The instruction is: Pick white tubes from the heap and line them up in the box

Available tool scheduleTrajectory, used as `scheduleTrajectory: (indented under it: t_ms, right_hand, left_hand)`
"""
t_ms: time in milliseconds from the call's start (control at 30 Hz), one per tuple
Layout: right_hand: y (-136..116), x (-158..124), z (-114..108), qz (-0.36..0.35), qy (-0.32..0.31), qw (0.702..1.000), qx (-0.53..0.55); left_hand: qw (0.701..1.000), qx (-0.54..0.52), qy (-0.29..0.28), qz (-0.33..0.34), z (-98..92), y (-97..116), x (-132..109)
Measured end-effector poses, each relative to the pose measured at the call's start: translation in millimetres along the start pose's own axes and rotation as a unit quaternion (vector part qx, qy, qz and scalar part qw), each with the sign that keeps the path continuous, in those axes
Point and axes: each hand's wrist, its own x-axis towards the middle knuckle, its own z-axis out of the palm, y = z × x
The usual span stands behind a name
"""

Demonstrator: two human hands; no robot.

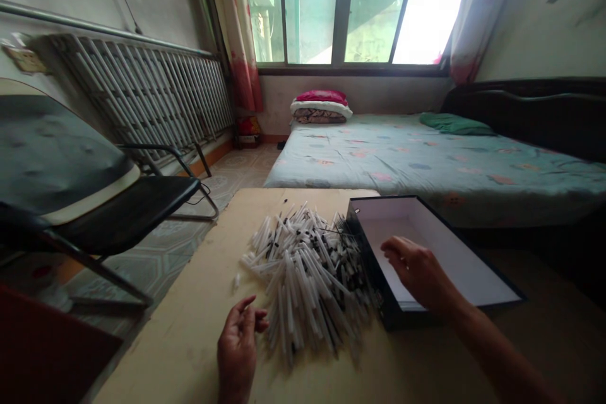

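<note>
Many white pens with black tips, heaped loose at centre of tan table. Dark box with white inside, lid off, touching heap at its 3 o'clock. Left hand at 7 o'clock of heap, fingers loosely curled, tips at heap's edge, nothing gripped. Right hand over box's near-left corner, fingers relaxed and spread, empty. Black folding chair at 10 o'clock of table. Bed at 12 to 2 o'clock, folded bedding at its far end under window.
</note>
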Motion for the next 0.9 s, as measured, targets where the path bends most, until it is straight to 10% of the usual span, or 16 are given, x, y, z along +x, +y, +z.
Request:
scheduleTrajectory:
  t_ms: [200,400,633,900]
  right_hand:
    - [-80.1,-21.6,44.3,-0.004,-0.044,0.995,-0.094]
    - [-78.6,-26.8,90.8,0.056,-0.053,0.989,-0.129]
    - [-67.0,-46.3,95.0,0.039,0.060,0.997,-0.013]
    - [-105.3,-68.7,97.2,0.007,0.067,0.980,0.189]
  left_hand:
    - [1.000,0.009,-0.002,0.003,-2.1,-2.8,0.7]
    - [1.000,0.004,-0.010,0.000,-2.4,-3.7,0.6]
    - [1.000,0.003,-0.005,0.007,1.4,6.4,-3.6]
    - [0.953,-0.118,-0.233,-0.152,40.2,31.9,-35.3]
